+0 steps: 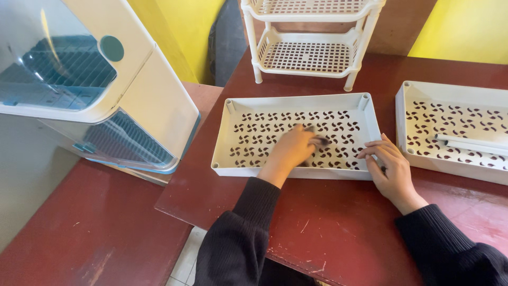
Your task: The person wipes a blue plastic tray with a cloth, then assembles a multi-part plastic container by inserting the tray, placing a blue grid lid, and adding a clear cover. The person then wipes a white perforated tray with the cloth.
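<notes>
A white perforated plastic tray (248, 108) lies flat on the dark red table (328, 222) in front of me. My left hand (292, 149) reaches inside it and presses a small dark cloth (318, 141) against the patterned bottom. My right hand (389, 165) rests on the tray's near right corner, fingers spread over the rim. Both arms wear black sleeves.
A second white tray (423, 100) holding white tubes (471, 144) lies at the right. A white tiered shelf rack (309, 53) stands behind. A lidded dish drainer cabinet (95, 85) with clear blue doors sits at the left on a lower red table (90, 228). Yellow wall behind.
</notes>
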